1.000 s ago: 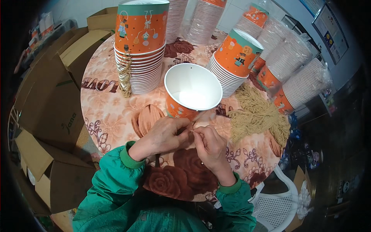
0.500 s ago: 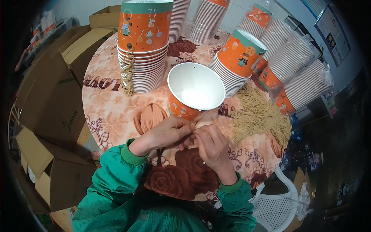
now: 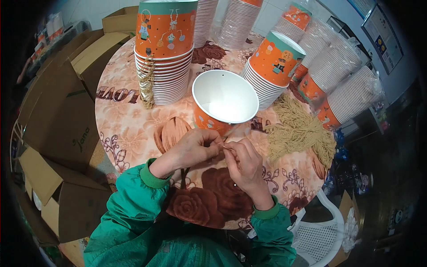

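A paper bucket (image 3: 209, 120), orange outside and white inside, stands on the table in front of my hands, its mouth facing up toward me. Small dark holes show near its rim on the far and near sides. Just below the near side, my left hand (image 3: 191, 149) and my right hand (image 3: 247, 167) meet fingertip to fingertip. Both are closed in a pinch on a thin tan cord (image 3: 226, 148), mostly hidden by the fingers. Right of the bucket lies a heap of loose tan cords (image 3: 298, 129).
Stacked paper buckets stand beyond: a left stack (image 3: 167, 80) with cords hanging on its side, a right stack (image 3: 267, 80), and several plastic-wrapped stacks (image 3: 353, 95). A flowered cloth covers the round table (image 3: 120, 120). Cardboard boxes (image 3: 58, 124) are at left, a white chair (image 3: 318, 236) at lower right.
My fingertips have shifted slightly, and a bit of cord now shows between them. The right hand has tilted a little. The bucket stays where it was.
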Tool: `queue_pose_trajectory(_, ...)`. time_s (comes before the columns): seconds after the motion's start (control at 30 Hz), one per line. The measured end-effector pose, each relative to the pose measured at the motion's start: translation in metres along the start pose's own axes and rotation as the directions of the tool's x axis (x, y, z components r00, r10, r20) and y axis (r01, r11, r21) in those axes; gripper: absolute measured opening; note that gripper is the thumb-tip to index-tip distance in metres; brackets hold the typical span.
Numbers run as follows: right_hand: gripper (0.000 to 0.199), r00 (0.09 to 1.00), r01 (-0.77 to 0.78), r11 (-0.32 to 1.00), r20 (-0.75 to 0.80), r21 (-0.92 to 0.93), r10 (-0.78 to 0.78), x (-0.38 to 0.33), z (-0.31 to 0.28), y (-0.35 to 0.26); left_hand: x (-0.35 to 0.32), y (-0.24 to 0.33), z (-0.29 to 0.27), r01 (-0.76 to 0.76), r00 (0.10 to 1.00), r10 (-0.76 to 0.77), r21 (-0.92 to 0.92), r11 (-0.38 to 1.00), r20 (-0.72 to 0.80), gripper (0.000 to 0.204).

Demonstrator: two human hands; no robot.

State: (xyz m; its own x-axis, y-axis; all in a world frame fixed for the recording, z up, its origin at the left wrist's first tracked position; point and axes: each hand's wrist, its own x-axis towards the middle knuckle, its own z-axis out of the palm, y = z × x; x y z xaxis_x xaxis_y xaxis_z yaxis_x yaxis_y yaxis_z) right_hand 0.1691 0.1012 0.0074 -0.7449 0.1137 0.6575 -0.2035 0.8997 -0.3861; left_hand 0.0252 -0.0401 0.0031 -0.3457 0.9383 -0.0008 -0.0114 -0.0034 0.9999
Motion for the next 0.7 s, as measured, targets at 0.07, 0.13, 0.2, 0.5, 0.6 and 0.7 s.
queue_pose_trajectory(0.07, 0.017, 0.998, -0.067, 0.996, 0.017, 0.060, 0.066, -0.001, 0.001, -0.001, 0.000, -0.001, -0.001, -0.041, 0.998, 0.048, 0.151, 0.988, -0.039, 0.006)
queue_pose_trajectory(0.13, 0.017, 0.992, -0.125, 0.985, 0.036, 0.119, 0.121, -0.002, 0.002, 0.000, 0.001, -0.002, -0.002, -0.073, 0.995, 0.086, 0.222, 0.972, -0.049, 0.005)
queue_pose_trajectory(0.2, 0.016, 0.992, -0.129, 0.984, 0.028, 0.124, 0.126, -0.001, 0.002, 0.000, 0.001, -0.002, -0.001, -0.102, 0.991, 0.124, 0.293, 0.951, -0.058, 0.004)
queue_pose_trajectory(0.5, 0.014, 0.978, -0.210, 0.970, 0.015, 0.127, 0.209, -0.003, 0.002, 0.001, -0.002, 0.003, 0.004, -0.150, 0.973, 0.212, 0.458, 0.876, -0.086, 0.010)
queue_pose_trajectory(0.6, 0.015, 0.987, -0.153, 0.984, -0.037, 0.092, 0.157, -0.003, 0.003, 0.005, 0.000, 0.004, 0.005, -0.011, 0.998, 0.014, 0.050, 0.999, -0.067, 0.017)
queue_pose_trajectory(0.7, 0.016, 0.997, -0.032, 0.999, -0.073, -0.018, 0.031, 0.000, 0.001, 0.004, 0.000, 0.010, 0.005, 0.089, 0.996, -0.089, -0.088, 0.992, -0.005, 0.023)
